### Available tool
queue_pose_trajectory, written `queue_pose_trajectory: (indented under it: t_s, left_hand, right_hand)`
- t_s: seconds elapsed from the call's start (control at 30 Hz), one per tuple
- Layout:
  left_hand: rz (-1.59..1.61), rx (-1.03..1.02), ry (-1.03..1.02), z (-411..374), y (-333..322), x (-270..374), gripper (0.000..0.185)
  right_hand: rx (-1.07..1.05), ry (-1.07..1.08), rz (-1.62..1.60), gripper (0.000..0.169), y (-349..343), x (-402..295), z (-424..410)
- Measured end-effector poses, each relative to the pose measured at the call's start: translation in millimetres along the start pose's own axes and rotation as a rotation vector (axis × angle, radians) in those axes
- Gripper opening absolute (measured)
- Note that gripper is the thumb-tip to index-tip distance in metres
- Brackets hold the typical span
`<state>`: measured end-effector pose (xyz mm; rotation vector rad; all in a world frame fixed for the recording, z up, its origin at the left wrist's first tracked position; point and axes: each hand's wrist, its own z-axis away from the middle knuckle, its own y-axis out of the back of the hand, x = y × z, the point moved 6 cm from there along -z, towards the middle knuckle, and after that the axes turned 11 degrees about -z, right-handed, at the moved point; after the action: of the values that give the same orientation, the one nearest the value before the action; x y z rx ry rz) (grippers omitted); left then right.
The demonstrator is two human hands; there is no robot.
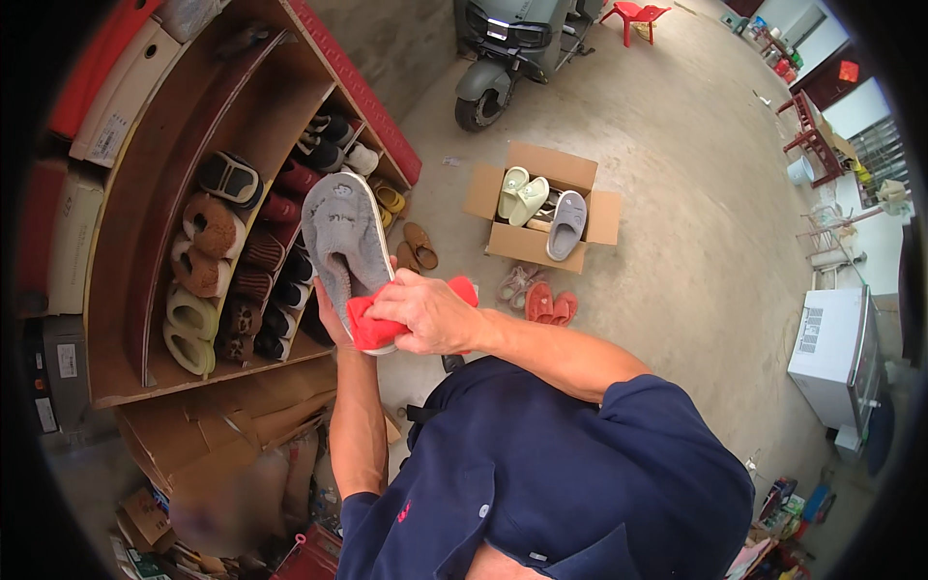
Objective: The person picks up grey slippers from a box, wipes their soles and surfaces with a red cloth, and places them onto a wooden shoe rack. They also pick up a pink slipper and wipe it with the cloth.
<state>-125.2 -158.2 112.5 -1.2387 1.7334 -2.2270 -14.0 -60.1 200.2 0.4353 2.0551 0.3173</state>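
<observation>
A grey fuzzy slipper (346, 225) with a white sole edge is held up in front of me. My left hand (333, 319) supports it from beneath, so most of the fingers are hidden. In my right hand (428, 310) is a bunched red cloth (377, 325), pressed against the slipper's heel end. Beyond my hands, an open cardboard box (536, 249) on the floor contains pale green slippers (528, 199) and a grey slipper (568, 225). To the left, a wooden shoe rack (174, 217) carries several pairs of shoes and slippers.
Brown shoes (417, 246) lie on the floor by the rack. Pink-red slippers (551, 304) and pale shoes (518, 285) are in front of the box. A grey scooter (507, 51) is parked farther off. Flattened cardboard (217, 420) leans below the rack, and a white appliance (826, 348) stands at right.
</observation>
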Motion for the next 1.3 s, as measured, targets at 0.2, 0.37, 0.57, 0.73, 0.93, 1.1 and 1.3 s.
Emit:
queue_pose_trajectory:
  t_s: [0.2,0.37,0.57,0.73,0.93,1.1,1.3]
  left_hand:
    - [0.047,0.007,0.034,0,3,-3,0.082]
    - [0.022,-0.035,0.151,4,-16,-14,0.088]
    - [0.029,-0.010,0.208,9,-25,-41,0.098]
    - [-0.035,0.251,0.136,9,-7,-43,0.079]
    - [0.007,0.092,0.121,1,1,-47,0.068]
    - [0.008,0.302,0.101,10,34,-55,0.060]
    - [-0.039,0.351,0.194,11,22,-73,0.054]
  right_hand:
    - [-0.036,-0.107,-0.275,0.043,41,-3,4]
    - [0.472,-0.518,-0.666,0.036,115,51,2]
    - [0.497,-0.319,-0.228,0.041,139,85,-33]
    - [0.189,-0.120,0.162,0.049,79,53,-26]
    - [-0.186,-0.161,-0.125,0.045,20,25,29]
    - [0.118,-0.586,-0.839,0.041,79,47,43]
    - [0.431,-0.660,-1.348,0.043,119,124,41]
